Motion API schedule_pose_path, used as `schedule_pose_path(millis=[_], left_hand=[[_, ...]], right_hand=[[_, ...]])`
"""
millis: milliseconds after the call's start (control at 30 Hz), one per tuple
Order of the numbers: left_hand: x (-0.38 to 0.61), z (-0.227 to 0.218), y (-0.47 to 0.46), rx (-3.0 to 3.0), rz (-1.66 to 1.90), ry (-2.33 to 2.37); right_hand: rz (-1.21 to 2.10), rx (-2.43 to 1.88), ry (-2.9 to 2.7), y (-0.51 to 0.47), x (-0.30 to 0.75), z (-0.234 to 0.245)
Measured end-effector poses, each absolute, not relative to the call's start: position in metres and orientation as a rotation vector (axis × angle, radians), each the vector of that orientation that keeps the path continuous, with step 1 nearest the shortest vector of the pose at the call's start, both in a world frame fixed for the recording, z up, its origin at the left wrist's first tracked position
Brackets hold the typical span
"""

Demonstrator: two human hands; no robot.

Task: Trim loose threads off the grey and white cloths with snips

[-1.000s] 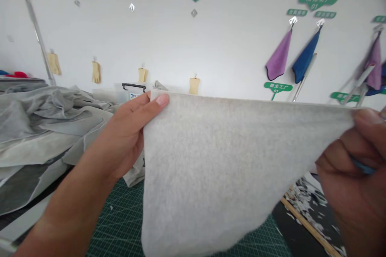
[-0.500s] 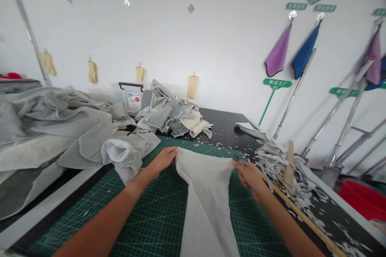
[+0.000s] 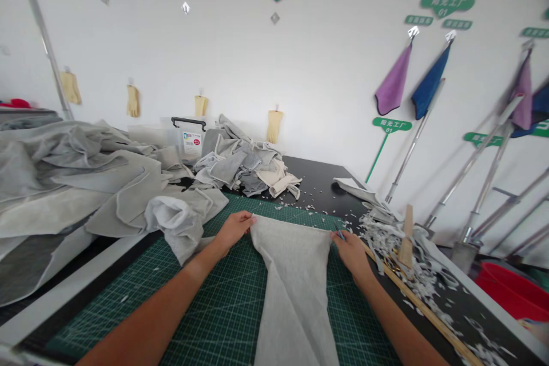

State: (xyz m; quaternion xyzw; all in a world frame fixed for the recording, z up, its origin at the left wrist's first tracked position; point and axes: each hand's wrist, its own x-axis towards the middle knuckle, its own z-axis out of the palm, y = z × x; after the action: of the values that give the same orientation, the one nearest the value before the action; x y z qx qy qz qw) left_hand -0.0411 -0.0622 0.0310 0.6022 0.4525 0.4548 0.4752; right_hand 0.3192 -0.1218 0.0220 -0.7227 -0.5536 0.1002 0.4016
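Note:
A pale grey piece of felt-like fabric (image 3: 294, 280) lies stretched along the green cutting mat (image 3: 206, 309), running from my hands toward me. My left hand (image 3: 234, 227) pinches its far left corner, fingers closed on the cloth. My right hand (image 3: 349, 249) grips the far right corner, fingers closed; a small blue thing shows at its fingertips, too small to name. Both hands rest low on the mat.
Heaps of grey cloth (image 3: 86, 183) cover the left of the table, with a smaller pile of cut pieces (image 3: 246, 166) behind the mat. White scraps (image 3: 398, 246) and a wooden ruler (image 3: 429, 314) lie right. A clear box (image 3: 189, 137), metal poles (image 3: 480, 183) and a red bin (image 3: 510, 291) stand around.
The fabric, held up close before the camera a second ago, has been brought down and laid flat on the mat. Both hands kept their corners and moved forward and down.

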Motion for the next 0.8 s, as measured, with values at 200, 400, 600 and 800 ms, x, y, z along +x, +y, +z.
schedule_pose_path(millis=[200,400,600,800], left_hand=[[-0.0466,0.034,-0.0635,1.376,1.13,1.083],[-0.0478,0.0299,-0.0615,1.332,1.195,1.012],[-0.0471,0.027,-0.062,1.365,1.272,1.03],[-0.0471,0.0292,-0.0635,1.349,1.189,0.938]], right_hand=[[0.206,-1.871,-1.477,-0.1199,0.3257,0.0206],[0.155,-1.889,-1.498,-0.1185,0.3289,0.0172],[0.145,-1.908,-1.499,-0.119,0.3289,0.0177],[0.13,-1.951,-1.457,-0.1215,0.3294,0.0197]])
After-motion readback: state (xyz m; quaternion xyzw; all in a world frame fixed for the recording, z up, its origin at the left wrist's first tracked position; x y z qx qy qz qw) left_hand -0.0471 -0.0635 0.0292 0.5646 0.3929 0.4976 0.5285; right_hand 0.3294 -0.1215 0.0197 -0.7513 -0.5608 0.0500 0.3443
